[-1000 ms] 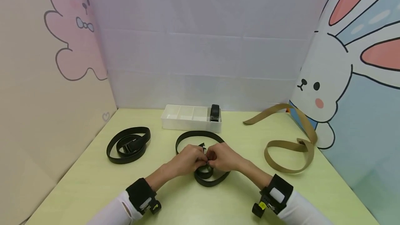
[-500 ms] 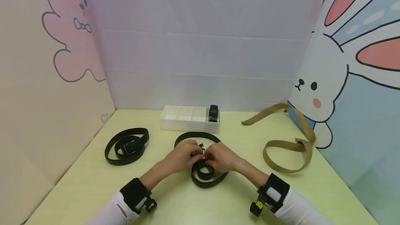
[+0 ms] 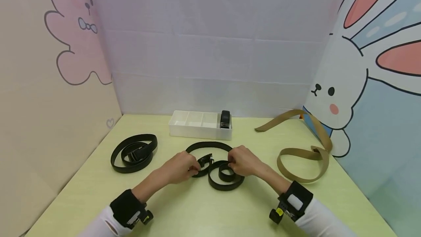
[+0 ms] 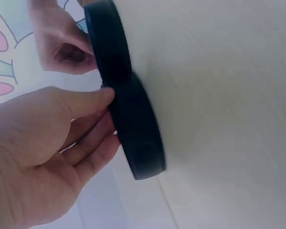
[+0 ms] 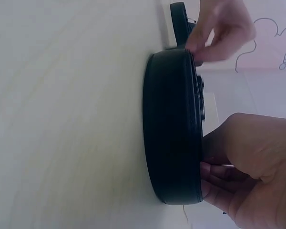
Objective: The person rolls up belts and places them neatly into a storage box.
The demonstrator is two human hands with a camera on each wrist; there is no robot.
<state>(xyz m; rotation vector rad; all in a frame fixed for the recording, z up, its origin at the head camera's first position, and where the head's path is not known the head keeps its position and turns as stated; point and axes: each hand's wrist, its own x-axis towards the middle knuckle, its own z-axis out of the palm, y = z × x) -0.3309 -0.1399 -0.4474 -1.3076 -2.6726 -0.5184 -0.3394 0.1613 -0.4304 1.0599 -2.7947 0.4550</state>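
A black belt [image 3: 210, 144] stands on its edge in loose loops at the middle of the table, its buckle [image 3: 205, 159] lying between the two hands. My left hand [image 3: 180, 166] pinches the strap on the buckle side; in the left wrist view the thumb and fingertips meet at the upper edge of the belt [image 4: 138, 126]. On the other side my right hand [image 3: 244, 161] grips the strap beside a small inner coil. The right wrist view has the belt's broad outer curve [image 5: 171, 129] in front, with the right fingers curled over its far edge.
A coiled black belt [image 3: 116, 158] lies to the left. To the right a tan strap [image 3: 304, 153] lies in an open curl. Behind the hands is a white divided box [image 3: 200, 132], with a rolled black belt [image 3: 225, 119] in its right compartment. Printed cloth walls enclose the table.
My hands have moved apart, the left one to the left and the right one slightly to the right. The buckle and inner coil show more fully between them, and the coil has shifted right.
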